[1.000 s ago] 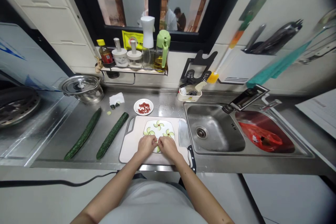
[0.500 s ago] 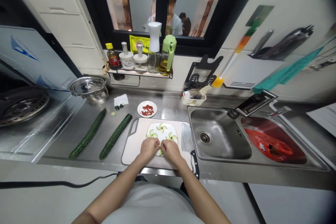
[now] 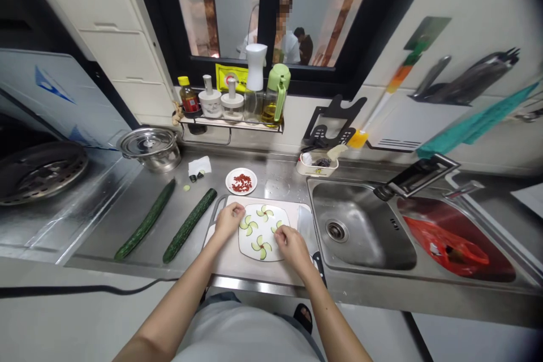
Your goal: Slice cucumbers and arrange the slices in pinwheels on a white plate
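Observation:
A white squarish plate [image 3: 275,210] rests on the cutting board [image 3: 235,268]. Thin cucumber slices [image 3: 262,247] lie on it in several pinwheel shapes, some with a red bit at the centre. My left hand [image 3: 229,220] is at the plate's upper left edge, fingers curled with the tips together. Over the right edge, beside one pinwheel, my right hand [image 3: 292,244] has its fingers closed and partly covers those slices. Whether either hand holds something small cannot be made out. A small white dish [image 3: 231,183] with small red pieces [image 3: 241,182] stands behind the board.
A knife [image 3: 305,223] lies along the board's right side. Two whole cucumbers [image 3: 190,225] [image 3: 146,220] lie to the left, near cucumber scraps [image 3: 197,176] and a lidded pot [image 3: 156,153]. The sink [image 3: 365,226] is on the right, with a red plastic bag [image 3: 445,246].
My hands have moved apart from the plate's front middle, the left to the upper left edge, the right to the right edge. The front pinwheel of slices is now uncovered.

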`<action>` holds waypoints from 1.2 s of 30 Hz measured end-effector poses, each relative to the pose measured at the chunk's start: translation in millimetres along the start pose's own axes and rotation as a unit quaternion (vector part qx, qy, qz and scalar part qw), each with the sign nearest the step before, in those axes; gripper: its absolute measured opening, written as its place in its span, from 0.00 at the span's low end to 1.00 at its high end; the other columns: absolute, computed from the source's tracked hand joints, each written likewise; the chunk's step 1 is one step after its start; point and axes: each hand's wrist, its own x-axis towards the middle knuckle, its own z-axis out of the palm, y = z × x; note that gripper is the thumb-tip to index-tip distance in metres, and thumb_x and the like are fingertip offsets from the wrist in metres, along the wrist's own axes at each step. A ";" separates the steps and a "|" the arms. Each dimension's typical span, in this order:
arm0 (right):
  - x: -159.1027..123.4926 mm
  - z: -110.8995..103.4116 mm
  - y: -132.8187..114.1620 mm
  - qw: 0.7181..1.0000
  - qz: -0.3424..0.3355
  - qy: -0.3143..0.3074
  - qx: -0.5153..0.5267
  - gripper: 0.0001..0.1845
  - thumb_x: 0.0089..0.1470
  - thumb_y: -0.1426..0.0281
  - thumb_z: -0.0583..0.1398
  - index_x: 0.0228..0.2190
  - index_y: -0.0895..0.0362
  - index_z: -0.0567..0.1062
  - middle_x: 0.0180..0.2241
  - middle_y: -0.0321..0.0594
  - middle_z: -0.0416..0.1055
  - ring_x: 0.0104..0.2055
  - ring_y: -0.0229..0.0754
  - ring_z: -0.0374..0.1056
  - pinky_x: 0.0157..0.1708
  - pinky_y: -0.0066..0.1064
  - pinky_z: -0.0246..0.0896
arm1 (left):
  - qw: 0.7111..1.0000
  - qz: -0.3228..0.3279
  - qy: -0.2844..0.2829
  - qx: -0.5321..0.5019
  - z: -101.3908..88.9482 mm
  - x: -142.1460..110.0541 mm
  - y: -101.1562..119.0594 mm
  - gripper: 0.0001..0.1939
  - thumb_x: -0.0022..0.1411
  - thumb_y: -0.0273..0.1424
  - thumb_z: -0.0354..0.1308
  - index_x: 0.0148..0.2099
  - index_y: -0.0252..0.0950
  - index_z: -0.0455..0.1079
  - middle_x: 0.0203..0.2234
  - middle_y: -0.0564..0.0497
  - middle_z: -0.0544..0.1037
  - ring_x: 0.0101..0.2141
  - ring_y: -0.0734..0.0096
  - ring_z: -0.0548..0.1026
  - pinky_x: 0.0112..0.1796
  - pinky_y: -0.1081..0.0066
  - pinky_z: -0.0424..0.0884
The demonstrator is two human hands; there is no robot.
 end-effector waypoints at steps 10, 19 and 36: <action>-2.1 -0.2 2.0 1.000 0.001 0.011 0.029 0.13 0.57 0.67 0.49 0.25 0.56 0.68 0.26 0.39 0.69 0.30 0.39 0.63 0.31 0.27 0.53 | 0.975 -0.033 0.022 0.219 -34.8 97.9 -10.4 0.14 0.63 0.33 0.51 0.47 0.41 0.74 0.42 0.47 0.79 0.42 0.65 0.74 0.42 0.72 0.67; -8.8 -2.0 3.5 0.999 0.018 0.020 0.029 0.14 0.57 0.67 0.49 0.26 0.56 0.70 0.27 0.40 0.71 0.29 0.39 0.63 0.31 0.27 0.54 | 0.956 0.001 -0.052 0.287 -29.6 139.1 -1.8 0.11 0.59 0.29 0.54 0.40 0.35 0.77 0.39 0.39 0.77 0.46 0.57 0.70 0.46 0.66 0.63; -11.3 -1.5 10.1 0.998 0.037 0.024 0.032 0.13 0.56 0.67 0.49 0.26 0.55 0.71 0.27 0.40 0.71 0.30 0.41 0.64 0.32 0.28 0.55 | 0.957 -0.009 -0.061 0.283 -18.6 148.6 -4.6 0.08 0.55 0.26 0.57 0.35 0.30 0.75 0.38 0.35 0.76 0.46 0.52 0.70 0.46 0.62 0.63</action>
